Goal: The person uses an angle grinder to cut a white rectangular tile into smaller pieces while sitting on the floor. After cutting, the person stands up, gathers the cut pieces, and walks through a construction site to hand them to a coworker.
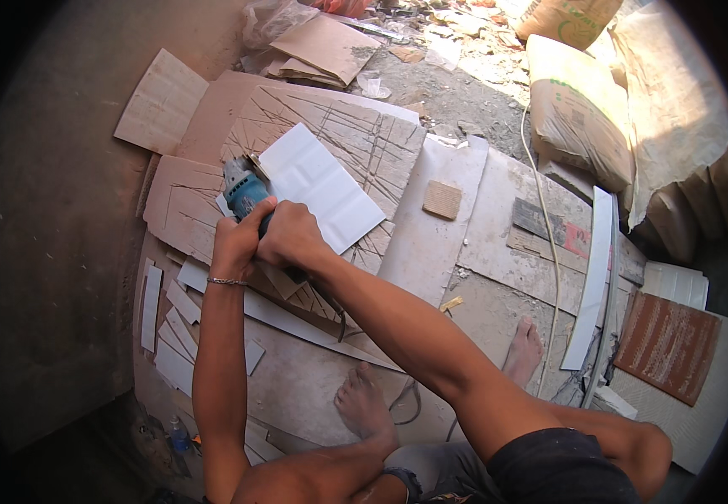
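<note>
Both of my hands are closed on a teal angle grinder [245, 190]: my left hand [236, 244] around its body, my right hand [293, 235] just beside it, further back toward the cord. The grinder's head and disc are at the left edge of a white tile [326, 189]; whether the disc touches it I cannot tell. The tile lies on a scored board [381, 160] covered with dark cut lines. A dark cord hangs down from below my hands.
Cut tile strips [177, 353] lie at the left, near my bare feet [360, 395]. A small square piece [441, 200] sits right of the board. Sacks [574, 109], a long strip [586, 277], a pale cable and a brown tile [666, 344] are at the right; rubble and boards lie behind.
</note>
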Demonstrator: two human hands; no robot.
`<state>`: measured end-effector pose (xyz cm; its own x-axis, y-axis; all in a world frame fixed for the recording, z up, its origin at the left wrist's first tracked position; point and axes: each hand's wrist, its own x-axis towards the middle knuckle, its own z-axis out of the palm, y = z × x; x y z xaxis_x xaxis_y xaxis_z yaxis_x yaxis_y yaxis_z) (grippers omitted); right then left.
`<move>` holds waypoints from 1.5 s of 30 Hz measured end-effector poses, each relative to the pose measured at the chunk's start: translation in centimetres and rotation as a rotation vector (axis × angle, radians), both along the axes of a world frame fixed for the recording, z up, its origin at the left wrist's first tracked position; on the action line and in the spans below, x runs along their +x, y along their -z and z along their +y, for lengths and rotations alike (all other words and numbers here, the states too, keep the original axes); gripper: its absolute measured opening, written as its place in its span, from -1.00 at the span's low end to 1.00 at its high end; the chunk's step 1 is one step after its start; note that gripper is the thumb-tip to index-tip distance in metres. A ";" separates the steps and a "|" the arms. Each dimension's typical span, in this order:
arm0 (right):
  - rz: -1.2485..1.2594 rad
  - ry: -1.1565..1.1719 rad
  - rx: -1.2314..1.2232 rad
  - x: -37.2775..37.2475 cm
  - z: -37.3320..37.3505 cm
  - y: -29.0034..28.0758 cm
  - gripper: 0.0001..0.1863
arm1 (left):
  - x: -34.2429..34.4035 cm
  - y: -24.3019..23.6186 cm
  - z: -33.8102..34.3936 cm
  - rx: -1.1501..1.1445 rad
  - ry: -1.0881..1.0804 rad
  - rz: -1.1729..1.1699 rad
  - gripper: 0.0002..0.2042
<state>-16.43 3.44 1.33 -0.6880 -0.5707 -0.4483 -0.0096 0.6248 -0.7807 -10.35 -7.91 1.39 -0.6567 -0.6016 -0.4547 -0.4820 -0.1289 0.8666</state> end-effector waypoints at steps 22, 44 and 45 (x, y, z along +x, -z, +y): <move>-0.046 -0.001 0.015 -0.1 0.2 -0.6 -0.48 | 0.0 0.0 0.1 0.017 -0.014 -0.032 -0.56; 0.000 -0.009 0.003 0.5 0.9 0.2 -0.46 | 0.7 0.0 1.1 0.029 -0.006 -0.002 -0.57; -0.004 -0.009 0.005 0.5 0.9 0.2 -0.47 | 0.7 0.0 1.0 0.027 -0.006 -0.003 -0.57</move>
<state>-15.92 4.29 1.14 -0.6809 -0.5748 -0.4539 -0.0122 0.6286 -0.7776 -9.66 -6.88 1.36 -0.6517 -0.5930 -0.4729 -0.4835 -0.1556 0.8614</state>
